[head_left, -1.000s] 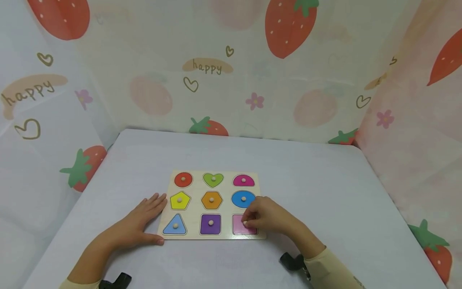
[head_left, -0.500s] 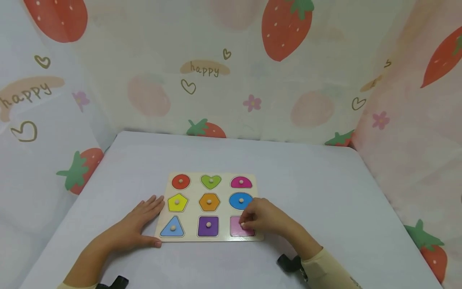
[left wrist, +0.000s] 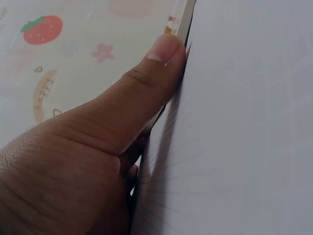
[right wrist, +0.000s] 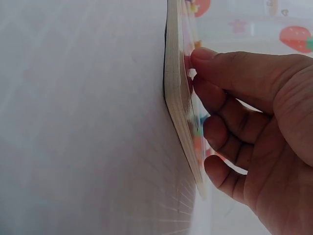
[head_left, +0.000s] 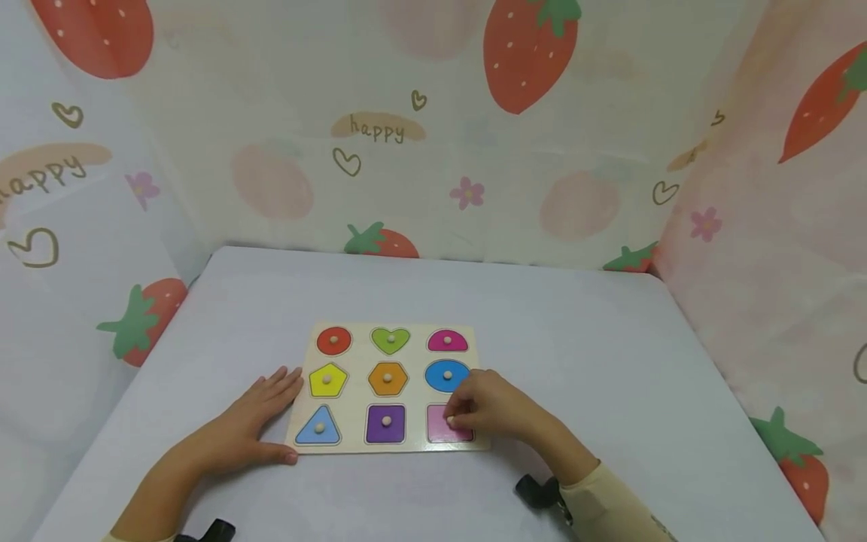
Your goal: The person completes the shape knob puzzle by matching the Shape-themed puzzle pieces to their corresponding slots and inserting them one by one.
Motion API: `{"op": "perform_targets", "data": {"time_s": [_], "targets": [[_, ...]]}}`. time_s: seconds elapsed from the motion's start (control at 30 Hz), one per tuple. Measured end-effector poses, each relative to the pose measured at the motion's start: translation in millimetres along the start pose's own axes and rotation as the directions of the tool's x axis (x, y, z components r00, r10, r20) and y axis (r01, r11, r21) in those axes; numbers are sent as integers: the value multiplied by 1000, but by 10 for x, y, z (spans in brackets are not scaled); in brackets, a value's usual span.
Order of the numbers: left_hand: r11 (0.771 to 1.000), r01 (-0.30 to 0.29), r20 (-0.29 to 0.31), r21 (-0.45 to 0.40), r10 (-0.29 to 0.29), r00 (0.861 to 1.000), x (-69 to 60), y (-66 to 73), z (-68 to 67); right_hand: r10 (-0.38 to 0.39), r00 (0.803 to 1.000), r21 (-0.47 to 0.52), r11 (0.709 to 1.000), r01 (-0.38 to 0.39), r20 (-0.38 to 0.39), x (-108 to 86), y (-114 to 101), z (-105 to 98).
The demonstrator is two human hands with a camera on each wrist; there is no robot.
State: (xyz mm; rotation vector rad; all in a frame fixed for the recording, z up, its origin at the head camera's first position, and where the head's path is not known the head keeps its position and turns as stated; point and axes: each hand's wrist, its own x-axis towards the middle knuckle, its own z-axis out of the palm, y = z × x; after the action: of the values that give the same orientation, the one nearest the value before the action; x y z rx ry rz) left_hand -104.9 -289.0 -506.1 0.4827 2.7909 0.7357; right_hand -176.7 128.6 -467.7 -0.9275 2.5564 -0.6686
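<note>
A wooden knob puzzle board (head_left: 355, 395) lies flat on the white table, with a coloured shape in each recess. My left hand (head_left: 247, 433) rests at the board's left side, fingers spread and fairly straight. In the left wrist view its thumb (left wrist: 164, 54) touches the board's edge. At the near right corner, my right hand (head_left: 497, 406) pinches the small knob of the pink square piece (head_left: 439, 430) between thumb and forefinger. That piece appears to sit in its recess; the hand covers part of it. The right wrist view shows the remaining fingers (right wrist: 215, 129) curled above the board.
Beside the pink piece is a purple square (head_left: 384, 435), and a blue oval (head_left: 443, 365) lies behind it. White tabletop (head_left: 576, 339) surrounds the board. Strawberry-print cloth (head_left: 406, 188) walls in the back and sides. A black device (head_left: 538, 491) is by the right wrist.
The whole head view drifts slightly left across the frame. Both hands keep their places against the board, and the right hand keeps its pinch on the knob.
</note>
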Motion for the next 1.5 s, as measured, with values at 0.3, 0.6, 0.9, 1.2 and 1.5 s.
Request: {"op": "perform_targets", "data": {"time_s": [0.3,0.6,0.9,1.2,1.5], "targets": [[1000,-20,-16,-2,20,1000,30,-15,10,-26,1000,-1,1000,26,15,54,33,-41],[1000,-26,-16,-3,26,1000,73,-30,20,-7,1000,-42,999,7,13,68,48,-83],[1000,-18,-3,-19,18,1000,29,-24,-12,-4,999,-80,997,-1,-54,-38,29,-130],[997,-33,-7,-72,33,999,21,-74,-56,-38,989,-149,989,17,-141,-180,145,-168],[998,9,-76,66,-4,997,14,40,-204,-29,976,-231,973,-22,-216,-288,231,-215]]}}
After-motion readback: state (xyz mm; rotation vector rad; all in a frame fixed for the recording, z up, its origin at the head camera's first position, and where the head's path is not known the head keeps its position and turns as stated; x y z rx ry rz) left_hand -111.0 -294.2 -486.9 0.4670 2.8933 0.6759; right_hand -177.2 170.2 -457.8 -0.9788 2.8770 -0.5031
